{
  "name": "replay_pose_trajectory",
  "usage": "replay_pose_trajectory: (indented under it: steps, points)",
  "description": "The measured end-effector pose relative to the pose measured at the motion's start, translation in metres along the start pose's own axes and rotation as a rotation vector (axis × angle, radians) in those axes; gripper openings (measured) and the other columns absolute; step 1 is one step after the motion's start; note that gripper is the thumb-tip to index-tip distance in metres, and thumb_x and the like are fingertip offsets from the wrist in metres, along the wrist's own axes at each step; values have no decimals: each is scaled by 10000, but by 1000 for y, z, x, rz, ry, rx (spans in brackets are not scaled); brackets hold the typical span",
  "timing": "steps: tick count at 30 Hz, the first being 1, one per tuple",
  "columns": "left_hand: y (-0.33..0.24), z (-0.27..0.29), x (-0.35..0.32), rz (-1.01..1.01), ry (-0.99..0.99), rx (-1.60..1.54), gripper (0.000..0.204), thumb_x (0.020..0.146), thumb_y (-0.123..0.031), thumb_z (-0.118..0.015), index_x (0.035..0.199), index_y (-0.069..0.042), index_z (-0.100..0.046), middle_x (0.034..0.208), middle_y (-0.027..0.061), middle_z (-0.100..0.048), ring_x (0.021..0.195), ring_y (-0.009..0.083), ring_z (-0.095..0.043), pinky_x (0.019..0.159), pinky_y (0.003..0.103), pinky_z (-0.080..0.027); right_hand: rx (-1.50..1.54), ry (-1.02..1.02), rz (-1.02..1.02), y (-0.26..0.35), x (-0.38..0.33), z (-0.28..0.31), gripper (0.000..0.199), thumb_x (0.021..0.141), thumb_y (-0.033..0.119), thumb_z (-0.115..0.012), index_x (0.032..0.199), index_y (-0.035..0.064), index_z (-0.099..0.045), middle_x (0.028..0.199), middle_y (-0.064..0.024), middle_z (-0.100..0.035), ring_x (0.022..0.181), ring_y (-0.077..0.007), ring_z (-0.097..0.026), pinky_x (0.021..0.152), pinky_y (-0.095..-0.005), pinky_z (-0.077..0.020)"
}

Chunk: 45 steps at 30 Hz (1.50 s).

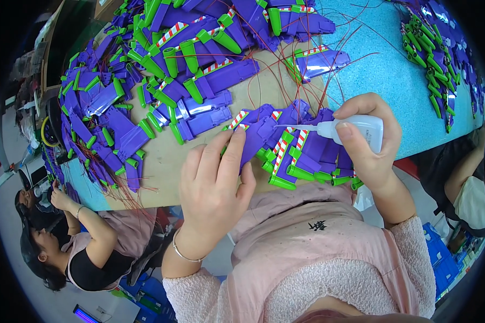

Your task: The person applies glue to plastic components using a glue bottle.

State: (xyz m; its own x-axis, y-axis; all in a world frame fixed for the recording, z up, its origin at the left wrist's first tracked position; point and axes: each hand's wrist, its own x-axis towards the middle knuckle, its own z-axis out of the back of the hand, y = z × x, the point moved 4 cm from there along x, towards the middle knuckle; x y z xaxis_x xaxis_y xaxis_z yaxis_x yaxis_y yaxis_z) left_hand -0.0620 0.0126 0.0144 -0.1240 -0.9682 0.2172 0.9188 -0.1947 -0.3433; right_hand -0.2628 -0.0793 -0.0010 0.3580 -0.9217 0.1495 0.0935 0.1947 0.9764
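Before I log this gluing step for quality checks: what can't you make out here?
Head view only:
- Glue bottle: right hand covers most of it, so its fill level is hidden.
- Nozzle tip: too fine to show any glue coming out.
- Purple toy part: left hand covers its near end.

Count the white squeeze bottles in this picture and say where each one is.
1. The white squeeze bottle is in the right hand, its thin nozzle pointing left over the purple toy parts under the left hand. Others may be hidden under the piles.
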Motion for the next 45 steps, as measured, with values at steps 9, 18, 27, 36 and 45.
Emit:
replay_pose_trajectory:
  steps: [9, 18, 27, 36, 45]
  points:
    - [-1, 0, 1, -11, 7, 32, 495, 647, -43, -700, 1135, -5, -620, 1043, 106, -607, 801, 259, -548, 699, 359, -463, -28, 98, 16, 6, -2, -10, 148, 792, 50, -733, 894, 3, -635, 832, -68, -651, 715, -112, -620, 619, -239, -477]
    - [-8, 1, -1, -78, -20, 189, 466, 671, -41, -680, 1134, -14, -640, 1038, 86, -616, 805, 231, -539, 676, 338, -442, -40, 50, 51, 6, -2, -3, 163, 781, 45, -741, 903, 3, -641, 837, -70, -655, 719, -114, -627, 620, -239, -483]
    - [-9, 1, -4, -182, -35, 335, 420, 730, -87, -631, 1144, -23, -652, 1090, 86, -622, 809, 205, -530, 671, 309, -440, -94, 51, 75, 7, 1, -6, 162, 793, 28, -722, 920, -8, -629, 850, -76, -646, 737, -113, -615, 641, -237, -477]
    - [10, -5, 3, 2, 11, -99, 361, 760, -46, -662, 1115, 6, -618, 1055, 150, -614, 889, 306, -563, 791, 375, -459, 12, -23, 13, 5, -6, 1, 180, 812, 15, -696, 947, -24, -583, 879, -70, -628, 758, -97, -573, 658, -228, -453]
    - [41, 4, -1, 99, 69, 416, 369, 779, -51, -633, 1143, -25, -582, 1067, 117, -613, 952, 306, -563, 823, 406, -448, -7, -7, 12, 3, -1, -2, 157, 817, 38, -697, 928, -11, -598, 862, -66, -627, 743, -93, -574, 640, -224, -452]
